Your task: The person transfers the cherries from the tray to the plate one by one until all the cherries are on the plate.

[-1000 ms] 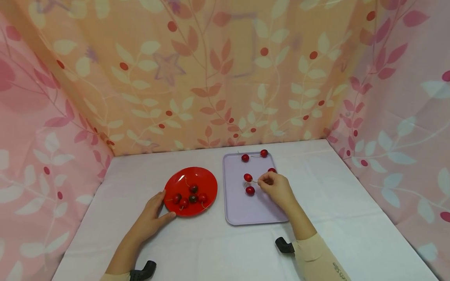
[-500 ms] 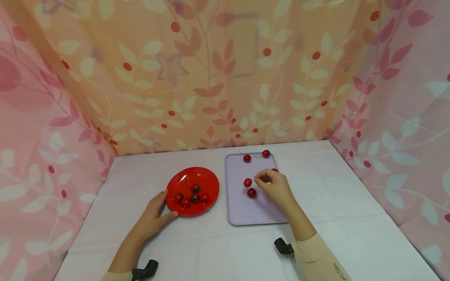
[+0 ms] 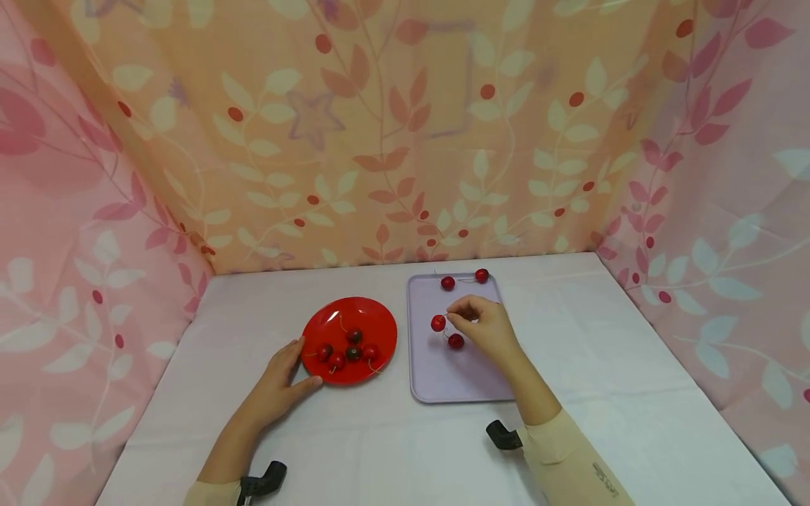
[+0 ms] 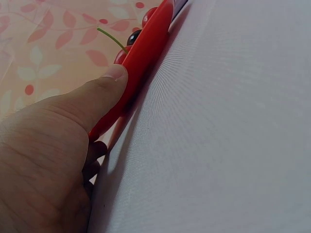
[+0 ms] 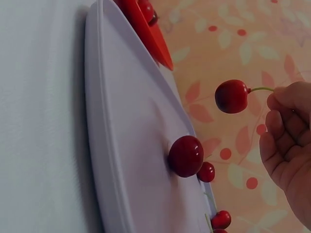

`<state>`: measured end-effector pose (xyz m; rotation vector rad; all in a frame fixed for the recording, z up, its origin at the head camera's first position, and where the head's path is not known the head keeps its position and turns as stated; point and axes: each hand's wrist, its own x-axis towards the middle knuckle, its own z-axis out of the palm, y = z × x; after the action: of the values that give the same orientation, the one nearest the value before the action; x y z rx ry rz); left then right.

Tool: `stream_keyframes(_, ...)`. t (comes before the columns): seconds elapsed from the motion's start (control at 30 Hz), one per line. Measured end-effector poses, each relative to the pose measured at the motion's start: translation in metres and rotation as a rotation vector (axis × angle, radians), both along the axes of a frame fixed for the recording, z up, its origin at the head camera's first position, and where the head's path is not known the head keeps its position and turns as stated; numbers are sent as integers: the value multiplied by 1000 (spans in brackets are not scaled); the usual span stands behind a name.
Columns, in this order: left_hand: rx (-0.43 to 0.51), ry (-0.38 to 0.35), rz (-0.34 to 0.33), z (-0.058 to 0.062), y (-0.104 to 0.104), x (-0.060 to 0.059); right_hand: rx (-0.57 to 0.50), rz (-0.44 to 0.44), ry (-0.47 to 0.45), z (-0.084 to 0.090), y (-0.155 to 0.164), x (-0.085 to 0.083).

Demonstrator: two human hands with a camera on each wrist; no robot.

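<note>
My right hand (image 3: 484,325) pinches a cherry (image 3: 438,323) by its green stem, between thumb and forefinger. In the right wrist view the held cherry (image 5: 232,96) hangs out sideways, well off the lilac tray (image 5: 116,145). Below it on the tray (image 3: 436,383) lies another dark red cherry (image 3: 455,341). To the left stands a round red plate (image 3: 373,309), which bears several cherries, some of them dark. My left hand (image 3: 278,385) grips the plate's left edge, thumb at the near rim. The left wrist view shows that thumb (image 4: 104,92) on the red rim.
Two more cherries, one (image 3: 448,283) and another (image 3: 481,275), lie at the tray's far edge. A white cloth (image 3: 380,450) covers the table. Patterned curtains (image 3: 405,140) stand behind and on both sides. Black wrist mounts (image 3: 504,436) jut out near the sleeves.
The right hand lifts the pinched cherry and shifts it a little left over the tray. The left hand keeps its hold on the plate. The head view drifts slightly.
</note>
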<state>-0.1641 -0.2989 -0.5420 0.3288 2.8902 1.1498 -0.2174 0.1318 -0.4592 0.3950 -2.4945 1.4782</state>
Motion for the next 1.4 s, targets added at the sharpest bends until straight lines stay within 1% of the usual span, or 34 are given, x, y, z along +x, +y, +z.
stream_keyframes(0.1, -1, -5, -1, 0, 0, 0, -1, 12, 0, 4, -5, -1)
stream_keyframes(0.27, -1, -4, -1, 1, -1, 1, -6, 52, -28, 10, -14, -2)
stream_keyframes(0.47, -1, 2, -1, 1, 0, 1, 18, 82, -47, 13, -31, -7)
stream_keyframes(0.63, -1, 5, 9, 1, -2, 1, 26, 126, -37, 13, -52, -15)
stream_keyframes(0.73, 9, 9, 3, 2, -2, 1, 21, 147, -20, 15, -63, -21)
stream_keyframes(0.9, 6, 13, -6, 1, 0, 1, 39, 176, -40, 16, -76, -28)
stream_keyframes(1.03, -2, 16, -7, 2, 1, 0, 73, 200, -69, 16, -83, -38)
stream_keyframes(1.17, -6, 8, -10, 3, 4, -1, 103, 231, -105, 14, -90, -51)
stream_keyframes(1.27, -9, 4, -9, 2, 4, -1, 107, 261, -142, 11, -99, -61)
stream_keyframes(1.4, -3, 11, -3, 1, 2, 1, 114, 297, -156, 8, -114, -73)
